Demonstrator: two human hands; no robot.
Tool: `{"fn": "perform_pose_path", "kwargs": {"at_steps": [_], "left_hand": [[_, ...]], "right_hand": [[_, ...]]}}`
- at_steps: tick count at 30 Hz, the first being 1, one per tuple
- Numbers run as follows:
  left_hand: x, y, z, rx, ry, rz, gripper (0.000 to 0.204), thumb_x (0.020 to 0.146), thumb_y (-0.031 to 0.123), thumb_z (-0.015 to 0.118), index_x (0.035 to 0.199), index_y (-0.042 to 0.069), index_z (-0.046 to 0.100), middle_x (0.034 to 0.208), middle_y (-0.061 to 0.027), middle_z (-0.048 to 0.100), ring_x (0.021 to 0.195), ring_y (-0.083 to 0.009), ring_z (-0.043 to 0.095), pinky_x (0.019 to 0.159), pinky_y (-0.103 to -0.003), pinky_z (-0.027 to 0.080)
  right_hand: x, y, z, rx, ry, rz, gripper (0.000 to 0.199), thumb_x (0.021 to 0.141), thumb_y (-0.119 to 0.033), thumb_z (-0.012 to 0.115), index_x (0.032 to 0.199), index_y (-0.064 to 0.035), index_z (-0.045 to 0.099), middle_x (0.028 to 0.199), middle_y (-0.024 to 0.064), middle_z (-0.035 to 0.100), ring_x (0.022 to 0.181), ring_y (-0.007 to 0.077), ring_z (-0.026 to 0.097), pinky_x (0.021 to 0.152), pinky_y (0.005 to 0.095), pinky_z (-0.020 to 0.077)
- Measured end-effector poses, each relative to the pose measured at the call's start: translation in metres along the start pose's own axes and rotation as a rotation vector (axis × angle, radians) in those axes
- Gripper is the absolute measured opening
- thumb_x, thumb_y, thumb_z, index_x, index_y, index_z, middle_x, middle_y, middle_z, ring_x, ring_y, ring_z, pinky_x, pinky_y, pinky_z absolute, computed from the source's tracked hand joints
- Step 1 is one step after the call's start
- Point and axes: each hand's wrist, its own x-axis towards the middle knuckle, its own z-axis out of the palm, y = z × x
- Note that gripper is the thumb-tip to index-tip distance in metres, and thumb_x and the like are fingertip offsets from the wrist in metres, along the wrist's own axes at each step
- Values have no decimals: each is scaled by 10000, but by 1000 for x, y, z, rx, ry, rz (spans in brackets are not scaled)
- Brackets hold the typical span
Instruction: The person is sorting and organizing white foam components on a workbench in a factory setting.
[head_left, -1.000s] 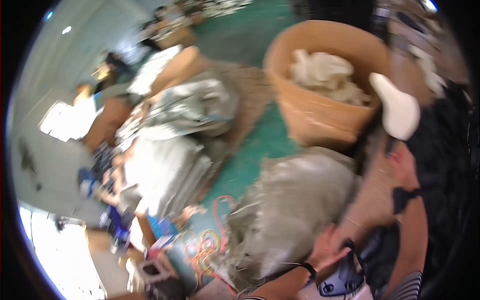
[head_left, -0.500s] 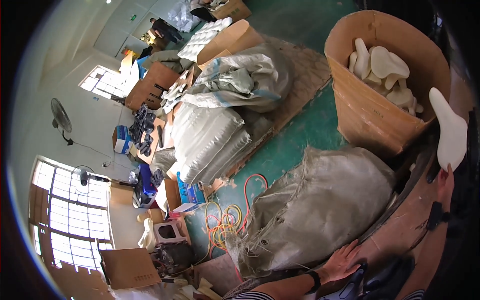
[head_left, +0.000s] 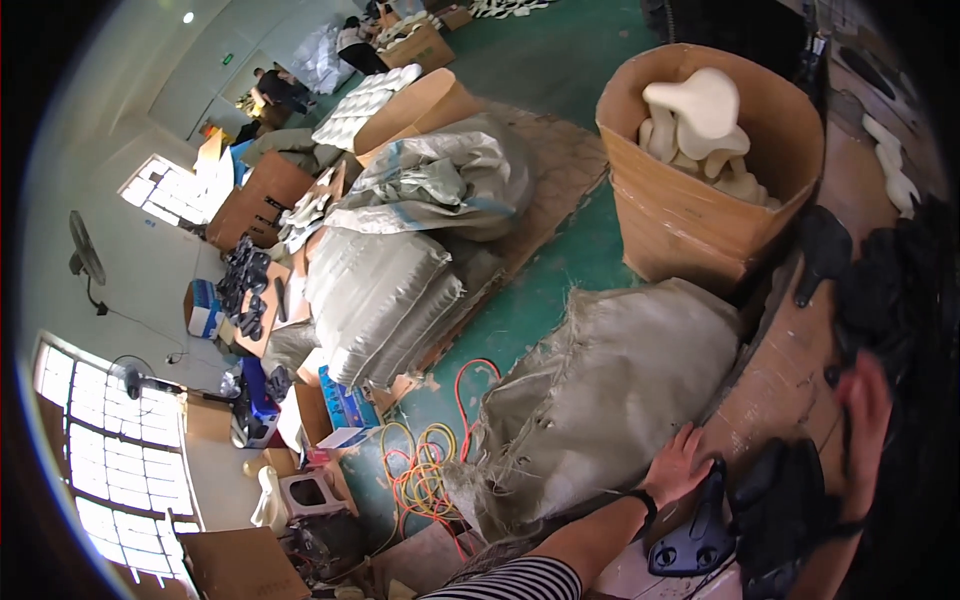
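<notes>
My left hand (head_left: 677,470) lies with fingers stretched out at the edge of the workbench (head_left: 775,385), against the large grey woven sack (head_left: 620,380). My right hand (head_left: 864,402) is raised over the right side of the bench, somewhat blurred, its fingers extended and nothing in them. Near it lies a black saddle-shaped piece (head_left: 824,250). Between my forearms sit a black saddle-shaped piece with two round holes (head_left: 688,545) and more black pieces (head_left: 780,500). Beyond the sack, a tall cardboard box (head_left: 700,225) holds several white saddle-shaped foam pads (head_left: 700,105).
White foam pieces (head_left: 890,165) and a dark pile (head_left: 905,290) lie at the right. Hoses (head_left: 425,470) coil on the green floor left of the sack. Stuffed sacks (head_left: 375,290) stand farther off. Two people (head_left: 275,90) are in the far background.
The white foam pad has left my right hand; a pad now sits on top of the pile in the box. My right hand has come lower and nearer. My left hand stays by the sack.
</notes>
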Motion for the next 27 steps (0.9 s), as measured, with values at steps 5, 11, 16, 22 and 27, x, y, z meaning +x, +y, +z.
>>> {"fn": "perform_pose_path", "kwargs": {"at_steps": [5,11,16,22,27], "left_hand": [[14,32,-3,-36,-165,-15,619,863,389,601,1318,21,402,1305,-257,437,1248,-403,424,1019,-453,400],[17,-41,0,32,-219,-13,637,971,482,397,1389,3,385,1479,-218,305,1386,-343,250,1148,-474,177],[-9,-51,-4,-38,-175,-48,747,915,429,576,1418,-53,306,1458,-263,309,1321,-382,349,1111,-448,277],[-72,-95,-44,256,-60,-179,734,897,405,579,1415,-38,307,1414,-271,364,1230,-373,455,1010,-474,414],[-121,-82,-67,130,-115,-200,683,892,411,559,1363,-56,399,1387,-268,419,1229,-400,458,1032,-471,384]], "right_hand": [[-319,67,-79,-345,485,399,292,916,-167,608,1143,15,582,819,31,585,705,105,559,632,247,491],[-567,22,-43,-453,876,836,339,821,-33,636,1157,-2,594,1025,140,652,946,241,626,816,337,501],[-689,37,14,-710,859,1030,601,712,-227,772,1228,-39,527,1242,193,536,1162,362,498,988,433,415],[-728,20,65,-864,825,1065,672,700,-324,752,1280,-99,498,1384,196,414,1281,401,366,1055,510,323],[-745,15,68,-894,971,1128,594,683,-203,703,1207,-13,497,1172,204,539,1188,374,442,937,497,376]]}}
